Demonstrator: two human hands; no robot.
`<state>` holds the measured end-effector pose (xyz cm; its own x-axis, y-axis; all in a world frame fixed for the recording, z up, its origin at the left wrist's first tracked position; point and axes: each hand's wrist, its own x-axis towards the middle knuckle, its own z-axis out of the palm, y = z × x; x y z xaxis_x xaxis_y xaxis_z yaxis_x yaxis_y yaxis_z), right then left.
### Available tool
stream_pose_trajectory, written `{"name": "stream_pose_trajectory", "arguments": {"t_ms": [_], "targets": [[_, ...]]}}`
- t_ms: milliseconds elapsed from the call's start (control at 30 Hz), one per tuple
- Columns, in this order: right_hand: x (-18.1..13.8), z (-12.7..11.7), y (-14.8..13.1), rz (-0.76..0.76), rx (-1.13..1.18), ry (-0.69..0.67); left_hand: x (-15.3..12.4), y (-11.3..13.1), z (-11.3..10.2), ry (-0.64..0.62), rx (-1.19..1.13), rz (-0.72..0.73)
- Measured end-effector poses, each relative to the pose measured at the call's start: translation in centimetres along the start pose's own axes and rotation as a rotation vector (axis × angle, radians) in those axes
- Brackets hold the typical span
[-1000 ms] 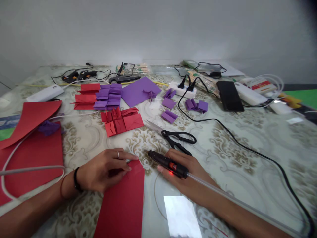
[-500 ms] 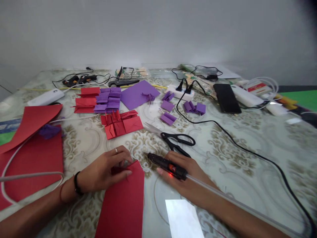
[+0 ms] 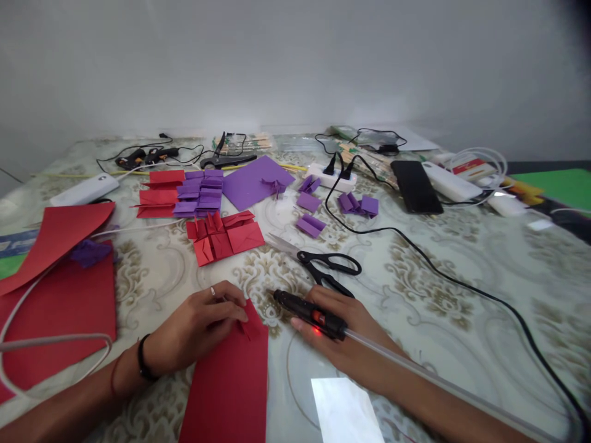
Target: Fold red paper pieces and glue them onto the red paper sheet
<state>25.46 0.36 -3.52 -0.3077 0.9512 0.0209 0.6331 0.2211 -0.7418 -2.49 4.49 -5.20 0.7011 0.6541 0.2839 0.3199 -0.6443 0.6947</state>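
Observation:
My left hand (image 3: pixel 196 326) rests on the top corner of a red paper sheet (image 3: pixel 228 384), its fingers curled and pinching a small red folded piece against the sheet. My right hand (image 3: pixel 344 335) lies on the table to the right of the sheet and grips a black glue gun (image 3: pixel 307 314) with a red light and a clear glue stick (image 3: pixel 415 372) trailing back along my forearm. The gun's nozzle points left toward the sheet's corner. Black-handled scissors (image 3: pixel 323 266) lie just beyond my right hand.
Folded red pieces (image 3: pixel 224 232) and purple pieces (image 3: pixel 201 191) lie mid-table, with a purple sheet (image 3: pixel 253 178) behind. Large red sheets (image 3: pixel 55 289) and a white cable (image 3: pixel 50 340) sit at the left. A black cord (image 3: pixel 462 286), power strip (image 3: pixel 330 175), phone (image 3: pixel 415 178) and other tools fill the back.
My left fingers have curled in from flat to a pinch on the small red piece at the sheet's corner. My right hand and the glue gun have stayed almost still.

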Motion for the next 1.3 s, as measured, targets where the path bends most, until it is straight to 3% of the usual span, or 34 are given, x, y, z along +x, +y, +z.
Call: {"name": "stream_pose_trajectory", "arguments": {"t_ms": [267,533,967,1300], "targets": [[0.0,0.0,0.3,-0.023,-0.013,0.011,0.1,1.1,-0.8,-0.111,-0.023,-0.076],[0.0,0.0,0.1,-0.038,-0.007,0.015,0.1,0.7,-0.9,-0.175,-0.075,-0.036],[0.0,-0.2,0.0,-0.021,0.023,-0.004,0.9,1.4,-1.7,-0.169,-0.047,-0.126],[-0.1,-0.3,-0.2,-0.02,0.025,0.078,1.0,2.3,-1.5,-0.165,0.034,-0.243]]}}
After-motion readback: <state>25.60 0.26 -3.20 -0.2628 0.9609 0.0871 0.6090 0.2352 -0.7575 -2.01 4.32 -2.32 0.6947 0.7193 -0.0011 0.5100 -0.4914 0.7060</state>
